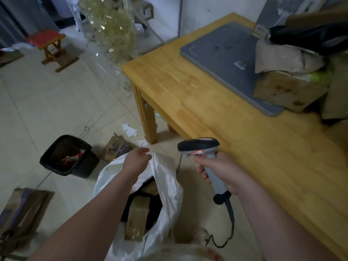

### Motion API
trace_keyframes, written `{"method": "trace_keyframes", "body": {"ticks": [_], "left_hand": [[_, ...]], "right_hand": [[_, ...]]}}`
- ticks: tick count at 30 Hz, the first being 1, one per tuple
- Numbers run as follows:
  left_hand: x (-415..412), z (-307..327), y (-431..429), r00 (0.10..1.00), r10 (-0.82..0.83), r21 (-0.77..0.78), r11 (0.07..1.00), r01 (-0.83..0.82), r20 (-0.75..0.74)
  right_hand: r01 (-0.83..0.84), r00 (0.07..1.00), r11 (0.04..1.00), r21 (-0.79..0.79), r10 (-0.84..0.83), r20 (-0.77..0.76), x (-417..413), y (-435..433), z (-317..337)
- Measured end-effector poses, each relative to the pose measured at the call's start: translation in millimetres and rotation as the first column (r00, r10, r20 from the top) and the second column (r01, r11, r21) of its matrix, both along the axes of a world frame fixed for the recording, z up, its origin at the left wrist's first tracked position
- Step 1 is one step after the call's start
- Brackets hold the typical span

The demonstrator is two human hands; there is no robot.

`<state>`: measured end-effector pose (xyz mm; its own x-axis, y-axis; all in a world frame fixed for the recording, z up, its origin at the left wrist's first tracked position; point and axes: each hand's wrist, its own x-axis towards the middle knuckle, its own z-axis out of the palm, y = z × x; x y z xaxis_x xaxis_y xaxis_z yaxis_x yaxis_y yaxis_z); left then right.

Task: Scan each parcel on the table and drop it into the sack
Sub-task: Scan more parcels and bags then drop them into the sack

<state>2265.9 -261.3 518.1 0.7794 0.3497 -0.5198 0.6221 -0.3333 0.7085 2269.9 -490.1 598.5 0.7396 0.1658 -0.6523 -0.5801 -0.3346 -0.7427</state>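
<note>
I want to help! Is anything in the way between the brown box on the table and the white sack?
Nothing visible. The table between the brown box and the sack is bare wood, and the left hand holds the sack's mouth open.

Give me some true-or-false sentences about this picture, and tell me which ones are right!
1. The right hand holds a barcode scanner. True.
2. The white sack sits on top of the table. False: it stands on the floor, beside the table.
3. A cardboard parcel lies inside the sack. True.
4. The stool has a blue seat. False: its seat is red.
</note>
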Motion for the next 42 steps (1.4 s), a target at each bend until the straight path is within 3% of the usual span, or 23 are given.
{"method": "trace_keyframes", "body": {"ticks": [8, 13, 19, 24, 29, 33, 36, 39, 40, 42], "left_hand": [[47.9, 75.7, -122.8, 0.969, -0.133, -0.075, 0.986, 0.152, 0.210], [78.4, 114.7, -188.5, 0.930, -0.227, -0.100, 0.959, 0.265, 0.288], [117.1, 155.2, -247.2, 0.867, -0.352, -0.020, 0.923, 0.383, 0.353], [157.2, 183.4, -285.9, 0.777, -0.480, 0.146, 0.874, 0.464, 0.406], [221.0, 199.9, -317.6, 0.650, -0.655, 0.428, 0.751, 0.504, 0.385], [269.3, 197.7, -344.3, 0.503, -0.815, 0.661, 0.550, 0.511, 0.289], [295.9, 194.7, -360.6, 0.456, -0.868, 0.703, 0.448, 0.552, 0.195], [313.0, 193.4, -371.5, 0.405, -0.914, 0.771, 0.284, 0.570, 0.038], [314.3, 194.5, -372.8, 0.392, -0.919, 0.788, 0.273, 0.552, 0.043], [313.6, 199.1, -371.3, 0.394, -0.898, 0.770, 0.390, 0.504, 0.197]], "right_hand": [[0.166, 0.979, 0.984, 0.071, -0.173, 0.108, 10.8, -102.9, 47.6], [0.329, 0.915, 0.939, 0.099, -0.343, 0.212, 24.4, -163.1, 68.9], [0.452, 0.822, 0.878, 0.156, -0.478, 0.309, 42.4, -217.5, 95.2], [0.512, 0.758, 0.841, 0.173, -0.538, 0.370, 67.2, -240.3, 118.4], [0.571, 0.694, 0.806, 0.156, -0.575, 0.434, 102.4, -253.3, 136.9], [0.614, 0.657, 0.776, 0.142, -0.603, 0.452, 125.9, -262.3, 140.5], [0.640, 0.640, 0.754, 0.151, -0.631, 0.439, 135.4, -268.4, 139.9], [0.657, 0.629, 0.740, 0.142, -0.643, 0.436, 137.5, -273.0, 139.0], [0.661, 0.626, 0.736, 0.147, -0.649, 0.434, 136.9, -274.1, 138.2], [0.667, 0.616, 0.728, 0.158, -0.658, 0.434, 134.4, -276.2, 137.1]]}}
